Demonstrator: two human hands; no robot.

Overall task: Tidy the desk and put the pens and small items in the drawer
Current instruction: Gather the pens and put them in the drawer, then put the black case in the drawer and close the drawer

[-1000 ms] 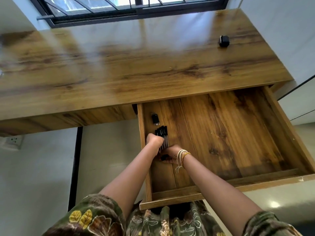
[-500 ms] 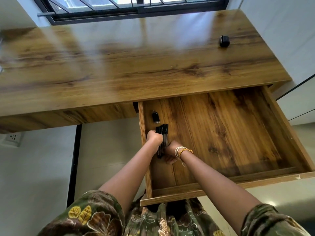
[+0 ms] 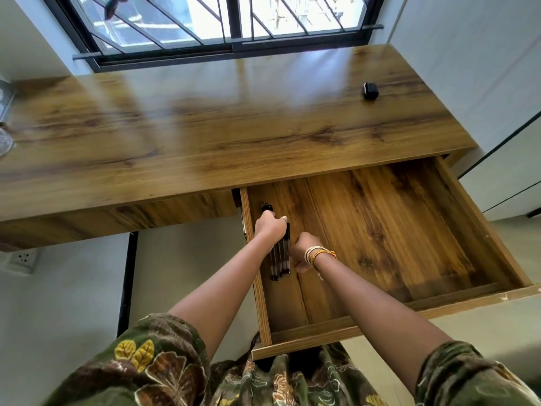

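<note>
Both hands in open drawer (image 3: 380, 230): left hand (image 3: 270, 228) and right hand (image 3: 303, 250) flank pens (image 3: 280, 259) (tops hidden); grips unclear.

Wide wood-grain desk top (image 3: 205, 136) in front of me, glossy, w/ daylight glare streaked across it from the black-framed barred window (image 3: 231, 22) right behind its far edge. Pale grey-white walls (image 3: 468, 54) both sides; white cabinet panels w/ dark seams (image 3: 509, 183) on my right. Below the desk: light grey floor (image 3: 73, 303), a black vertical desk leg (image 3: 127, 282), and a white wall socket (image 3: 22, 257) low on my left. Bright outside, no lamp visible.
</note>
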